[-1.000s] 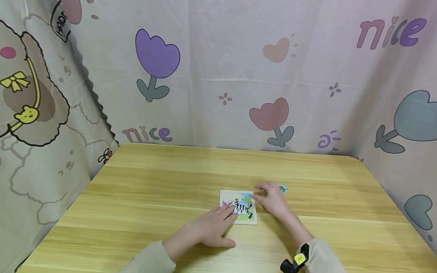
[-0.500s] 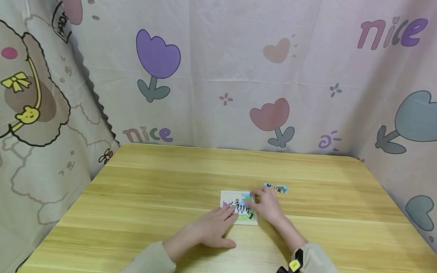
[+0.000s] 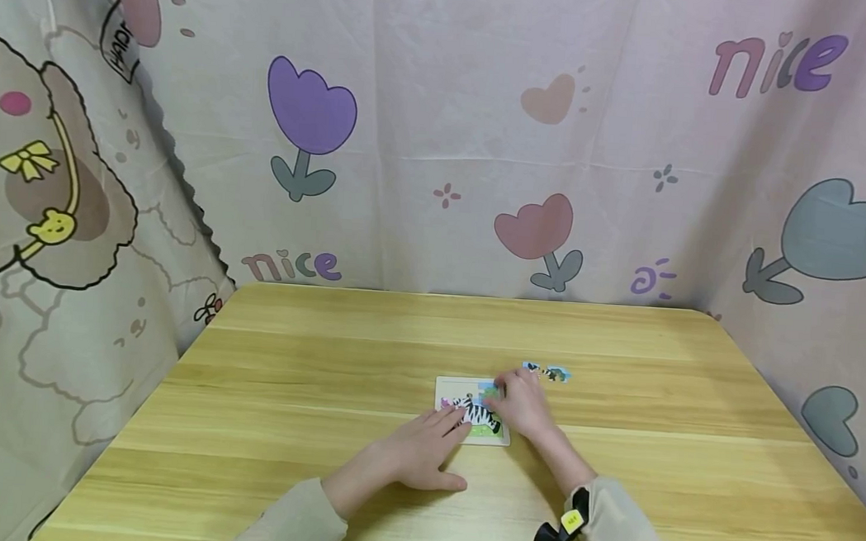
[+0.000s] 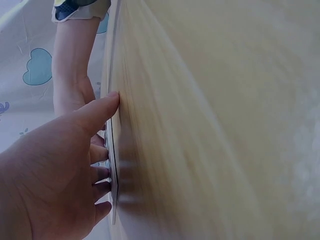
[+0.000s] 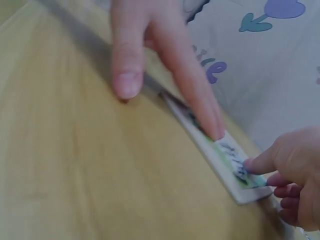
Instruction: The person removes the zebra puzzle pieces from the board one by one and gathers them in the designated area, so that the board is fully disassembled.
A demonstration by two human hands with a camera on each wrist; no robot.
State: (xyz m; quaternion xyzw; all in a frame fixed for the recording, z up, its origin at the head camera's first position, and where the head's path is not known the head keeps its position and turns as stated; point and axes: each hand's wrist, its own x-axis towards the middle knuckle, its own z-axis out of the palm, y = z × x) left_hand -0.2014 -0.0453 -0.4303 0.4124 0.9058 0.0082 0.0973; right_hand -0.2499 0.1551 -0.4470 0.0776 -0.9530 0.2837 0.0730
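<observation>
A small square puzzle board point(image 3: 499, 440) with a pale rim lies on the table, its picture showing a striped zebra point(image 3: 480, 416) on green grass. My left hand point(image 3: 422, 450) rests its straight fingers over the board's lower left part, with the thumb out on the table. On the right side, my right hand point(image 3: 525, 402) has curled fingers, with thumb and index at a blue-green puzzle piece point(image 5: 258, 180) in the upper right of the picture. These fingertips cover part of that piece. In the left wrist view, the board's thin edge point(image 4: 114, 200) shows beneath the left fingers.
Two loose puzzle pieces, one mostly blue point(image 3: 530, 365) and one with green and brown point(image 3: 557, 374), lie just beyond the right hand. A wood-grain table point(image 3: 324, 355) extends around the board, with a printed curtain point(image 3: 412, 120) behind it.
My right hand has moved slightly left and down along the board's right side, uncovering a second loose piece behind it. The left hand has stayed in place.
</observation>
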